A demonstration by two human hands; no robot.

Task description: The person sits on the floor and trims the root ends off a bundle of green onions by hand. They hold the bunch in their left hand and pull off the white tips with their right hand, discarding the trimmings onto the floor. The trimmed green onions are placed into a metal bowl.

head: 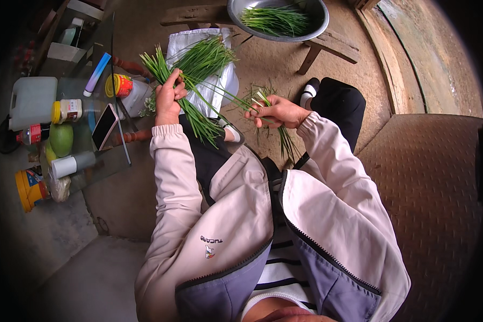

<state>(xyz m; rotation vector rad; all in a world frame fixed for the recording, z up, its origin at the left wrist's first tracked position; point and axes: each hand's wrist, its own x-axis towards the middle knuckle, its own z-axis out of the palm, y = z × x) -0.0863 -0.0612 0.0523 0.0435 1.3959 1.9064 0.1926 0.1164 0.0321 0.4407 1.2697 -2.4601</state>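
My left hand [170, 96] is closed around a thick bunch of long green chives [199, 120], with cut ends pointing up and tips hanging down. My right hand [279, 112] grips a thinner bundle of chives [286, 141], pale ends up; a few long stalks stretch between the two hands. Beyond my left hand, a loose pile of chives [209, 56] rests on a white woven plastic sack [177, 42]. More chives [274, 21] lie in a metal basin [326, 22] on a wooden bench.
The wooden bench [334, 46] stands ahead, with scraps of green on the floor [261, 90] below. At left, a glass-topped table [78, 86] holds a phone [105, 126], a plastic jug [34, 100], jars, a bottle and a green fruit [60, 139]. A textured metal plate [422, 193] is at right.
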